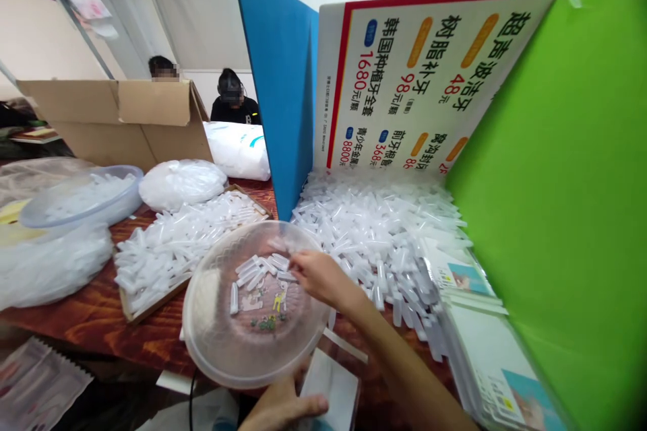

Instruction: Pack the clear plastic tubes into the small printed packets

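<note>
My left hand (286,405) grips a clear plastic box (331,384) with a white card inside, its thumb across the near face. Above it, a translucent round plastic bowl (212,350) with a printed animal pattern sits tilted at the table's edge. Several small white plastic tubes (255,271) lie in the bowl. Over the bowl's right side reaches my right hand (321,277). Its fingertips are pinched together beside the tubes; whatever is between them is hidden.
A large heap of tubes (364,229) lies between blue (283,81) and green (556,168) panels. Stacked clear boxes (485,343) line the right. At left are a tray of tubes (172,242), another bowl (131,195) and a carton (151,128). Two people sit behind.
</note>
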Motion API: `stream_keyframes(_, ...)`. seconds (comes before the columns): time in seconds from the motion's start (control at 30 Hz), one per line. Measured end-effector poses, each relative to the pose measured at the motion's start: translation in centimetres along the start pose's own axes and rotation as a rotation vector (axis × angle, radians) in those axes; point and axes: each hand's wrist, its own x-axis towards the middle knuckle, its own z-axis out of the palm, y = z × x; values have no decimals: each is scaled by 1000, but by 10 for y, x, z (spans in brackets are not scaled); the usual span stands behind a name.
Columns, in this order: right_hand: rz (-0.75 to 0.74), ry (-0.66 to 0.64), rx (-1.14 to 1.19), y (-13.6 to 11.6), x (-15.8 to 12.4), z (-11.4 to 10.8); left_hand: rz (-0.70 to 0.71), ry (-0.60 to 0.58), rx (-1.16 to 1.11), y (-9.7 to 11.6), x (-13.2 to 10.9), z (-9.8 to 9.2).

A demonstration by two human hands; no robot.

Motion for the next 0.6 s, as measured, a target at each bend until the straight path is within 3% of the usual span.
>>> stream_keyframes(0.13,-35,-182,-32,-14,65,45,-10,85,27,-26,2,-13)
stream_keyframes(0.2,-55,-206,5,-9,74,48,-13,108,26,-32,0,-17)
stream_keyframes(0.27,-73,-176,81,1,66,32,5,115,-34,-30,-3,-16)
stream_keyframes(0.33,-66,-104,165,13,41,8,19,105,-110,-19,-7,-11)
stream_keyframes(0.43,62,110,402,33,-23,-16,24,46,-193,-1,-7,0)
stream_keyframes(0.53,323,377,846,48,-93,-4,7,1,-250,7,4,9)
stream_keyframes(0.6,438,443,979,53,-128,17,-21,-30,-235,7,16,13)
